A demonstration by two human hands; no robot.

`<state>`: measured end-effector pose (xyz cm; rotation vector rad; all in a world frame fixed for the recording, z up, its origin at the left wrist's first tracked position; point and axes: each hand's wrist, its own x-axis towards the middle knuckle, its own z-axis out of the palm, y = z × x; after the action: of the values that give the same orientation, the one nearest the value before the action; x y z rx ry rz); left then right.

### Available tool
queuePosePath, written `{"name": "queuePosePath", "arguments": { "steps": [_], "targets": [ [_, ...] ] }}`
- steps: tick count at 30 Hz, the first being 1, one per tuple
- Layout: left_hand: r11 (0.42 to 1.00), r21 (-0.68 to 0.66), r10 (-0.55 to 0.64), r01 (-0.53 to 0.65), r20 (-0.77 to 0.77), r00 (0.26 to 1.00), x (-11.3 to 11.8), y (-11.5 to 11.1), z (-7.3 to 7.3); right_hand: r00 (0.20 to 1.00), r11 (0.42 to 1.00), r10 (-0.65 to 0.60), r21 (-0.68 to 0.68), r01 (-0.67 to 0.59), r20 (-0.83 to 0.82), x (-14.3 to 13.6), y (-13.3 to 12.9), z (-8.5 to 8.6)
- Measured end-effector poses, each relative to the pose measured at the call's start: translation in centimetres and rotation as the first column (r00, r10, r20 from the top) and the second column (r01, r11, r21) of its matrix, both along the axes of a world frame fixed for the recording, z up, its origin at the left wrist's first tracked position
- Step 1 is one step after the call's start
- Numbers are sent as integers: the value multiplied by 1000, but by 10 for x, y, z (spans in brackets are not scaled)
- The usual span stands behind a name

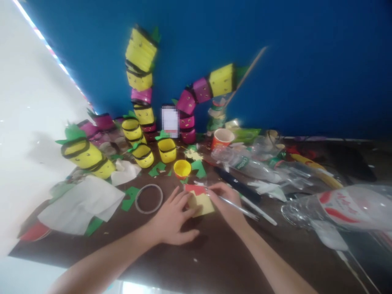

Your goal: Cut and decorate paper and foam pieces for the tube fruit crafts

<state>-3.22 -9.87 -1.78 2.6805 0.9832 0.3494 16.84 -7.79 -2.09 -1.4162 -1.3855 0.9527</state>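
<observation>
My left hand [171, 220] lies with its fingers spread, the fingertips resting on the left edge of a small pale yellow piece of paper [204, 207]. Along the top of that paper is a red piece [194, 188] with a jagged lower edge. My right hand [229, 206] is closed round a slim pale pen [237, 208], its tip end beside the red piece. Left of my left hand is a roll of tape [137, 200]. Just beyond the paper stands a small yellow cup [182, 168].
Yellow and purple cups with green paper leaves, some in stacks [143, 114], stand along the blue wall [199, 36]. White sheets [82, 204] and green scraps [130, 199] lie left. On the right are plastic bottles [352, 206], a paper cup [223, 139] and a dark marker [235, 183].
</observation>
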Motion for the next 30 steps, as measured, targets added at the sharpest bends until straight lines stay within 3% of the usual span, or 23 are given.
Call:
{"name": "queuePosePath", "arguments": {
  "steps": [9, 15, 30],
  "targets": [
    [998, 51, 30, -30, 8, 1000, 5, -3, -6, 958, 992, -32, 122, -3, 284, -1, 8, -3],
    [996, 82, -30, 28, 19, 999, 8, 0, -7, 952, 985, -82, 167, 34, 293, -2, 11, -5],
    [994, 84, -71, 72, -13, 997, 16, -2, -6, 911, 985, -6, 160, -66, 413, -6, 12, -12]
  ]
}}
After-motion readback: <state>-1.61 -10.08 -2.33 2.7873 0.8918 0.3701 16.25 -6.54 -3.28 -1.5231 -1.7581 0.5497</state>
